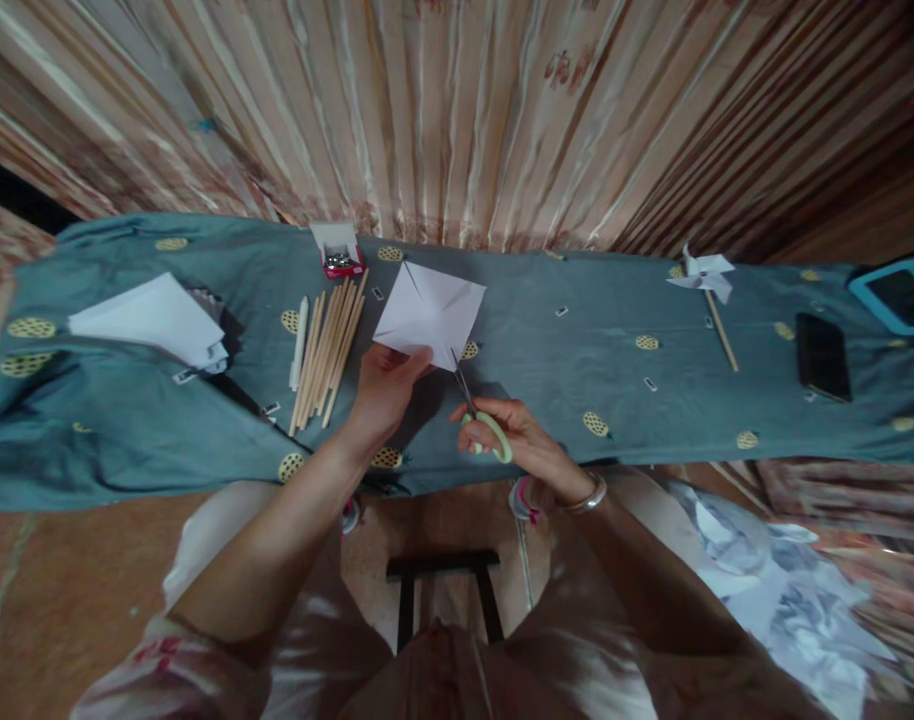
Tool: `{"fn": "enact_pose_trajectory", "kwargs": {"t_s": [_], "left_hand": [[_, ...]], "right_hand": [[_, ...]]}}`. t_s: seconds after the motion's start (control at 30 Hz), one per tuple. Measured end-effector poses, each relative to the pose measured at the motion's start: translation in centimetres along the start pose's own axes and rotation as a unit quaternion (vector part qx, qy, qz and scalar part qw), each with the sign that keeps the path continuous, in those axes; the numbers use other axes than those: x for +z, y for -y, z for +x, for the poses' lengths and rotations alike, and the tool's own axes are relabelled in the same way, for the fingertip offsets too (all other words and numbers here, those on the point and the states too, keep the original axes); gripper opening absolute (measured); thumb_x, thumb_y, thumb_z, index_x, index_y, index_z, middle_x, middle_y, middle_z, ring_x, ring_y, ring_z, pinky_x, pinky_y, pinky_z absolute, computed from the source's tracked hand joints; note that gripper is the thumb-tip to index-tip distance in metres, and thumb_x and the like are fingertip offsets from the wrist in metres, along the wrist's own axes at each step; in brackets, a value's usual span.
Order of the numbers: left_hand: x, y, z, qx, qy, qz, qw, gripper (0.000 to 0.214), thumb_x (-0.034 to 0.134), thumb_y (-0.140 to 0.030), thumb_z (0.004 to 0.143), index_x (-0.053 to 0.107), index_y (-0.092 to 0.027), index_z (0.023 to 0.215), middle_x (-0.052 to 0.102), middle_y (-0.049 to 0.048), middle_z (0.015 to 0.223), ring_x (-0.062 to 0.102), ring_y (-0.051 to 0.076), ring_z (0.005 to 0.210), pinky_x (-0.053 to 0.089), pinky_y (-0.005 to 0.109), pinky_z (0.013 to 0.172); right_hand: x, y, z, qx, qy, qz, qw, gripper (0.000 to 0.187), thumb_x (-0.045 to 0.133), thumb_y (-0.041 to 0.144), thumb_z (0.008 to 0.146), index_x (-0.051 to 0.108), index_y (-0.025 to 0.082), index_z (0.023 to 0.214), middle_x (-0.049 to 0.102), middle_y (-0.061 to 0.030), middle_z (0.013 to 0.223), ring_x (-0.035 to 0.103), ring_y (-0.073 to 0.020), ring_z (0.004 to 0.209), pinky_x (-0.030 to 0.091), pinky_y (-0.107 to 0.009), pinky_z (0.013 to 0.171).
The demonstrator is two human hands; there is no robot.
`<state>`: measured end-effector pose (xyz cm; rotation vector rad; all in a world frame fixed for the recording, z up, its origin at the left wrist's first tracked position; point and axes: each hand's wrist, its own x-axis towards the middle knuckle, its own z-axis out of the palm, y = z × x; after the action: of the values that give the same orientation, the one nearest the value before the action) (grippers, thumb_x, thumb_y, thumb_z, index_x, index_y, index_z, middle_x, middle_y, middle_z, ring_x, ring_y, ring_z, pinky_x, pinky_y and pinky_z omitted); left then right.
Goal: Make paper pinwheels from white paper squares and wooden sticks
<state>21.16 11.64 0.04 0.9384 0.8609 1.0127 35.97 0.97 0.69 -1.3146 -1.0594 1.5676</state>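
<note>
Teal pineapple-print cloth spreads below. The left hand pinches a white paper square by its near edge; the right hand grips green-handled scissors, blades at that paper's near corner. Just left of the left hand lie wooden sticks — farther left, a paper stack. Well right of the right hand: 1 paper pinwheel.

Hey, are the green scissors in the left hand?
No, the right hand holds the green-handled scissors, while the left hand grips the white paper square.
</note>
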Motion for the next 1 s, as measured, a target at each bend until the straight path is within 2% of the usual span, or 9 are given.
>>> {"fn": "enact_pose_trajectory", "kwargs": {"t_s": [0.4, 0.67, 0.8, 1.0], "left_hand": [[0.5, 0.3, -0.6, -0.02, 0.008, 0.019, 1.0, 0.014, 0.077, -0.025, 0.063, 0.064, -0.019, 0.064, 0.065, -0.003, 0.066, 0.059, 0.012, 0.062, 0.049, 0.024, 0.063], [0.5, 0.4, -0.6, -0.035, -0.005, 0.031, 0.999, 0.016, 0.078, -0.028, 0.063, 0.066, -0.019, 0.07, 0.069, -0.0011, 0.072, 0.063, 0.015, 0.068, 0.052, 0.027, 0.066], [0.5, 0.4, -0.6, -0.027, -0.007, 0.03, 0.999, 0.018, 0.078, -0.028, 0.063, 0.063, -0.019, 0.063, 0.066, -0.0014, 0.067, 0.063, 0.014, 0.065, 0.051, 0.027, 0.065], [0.5, 0.3, -0.5, -0.03, -0.011, 0.019, 0.999, 0.023, 0.081, -0.032, 0.057, 0.065, -0.019, 0.068, 0.068, -0.0017, 0.069, 0.061, 0.013, 0.062, 0.052, 0.026, 0.064]], "right_hand": [[0.0, 0.0, 0.1, -0.004, -0.012, 0.016, 1.0, 0.042, 0.075, 0.06, 0.072, 0.066, 0.019, 0.08, 0.063, 0.0026, 0.062, 0.052, -0.0087, 0.052, 0.044, -0.022, 0.05], [0.1, 0.0, 0.1, 0.007, -0.017, 0.031, 0.999, 0.043, 0.079, 0.058, 0.069, 0.066, 0.019, 0.079, 0.062, 0.0034, 0.061, 0.051, -0.0077, 0.051, 0.043, -0.021, 0.05], [0.1, -0.5, 0.2, 0.004, -0.02, 0.034, 0.999, 0.041, 0.08, 0.056, 0.069, 0.067, 0.019, 0.081, 0.062, 0.0038, 0.06, 0.051, -0.0073, 0.051, 0.042, -0.02, 0.05], [0.0, -1.6, 0.6, 0.015, -0.02, 0.056, 0.998, 0.045, 0.081, 0.057, 0.066, 0.067, 0.017, 0.083, 0.062, 0.0041, 0.059, 0.052, -0.0061, 0.049, 0.041, -0.017, 0.047]]}}
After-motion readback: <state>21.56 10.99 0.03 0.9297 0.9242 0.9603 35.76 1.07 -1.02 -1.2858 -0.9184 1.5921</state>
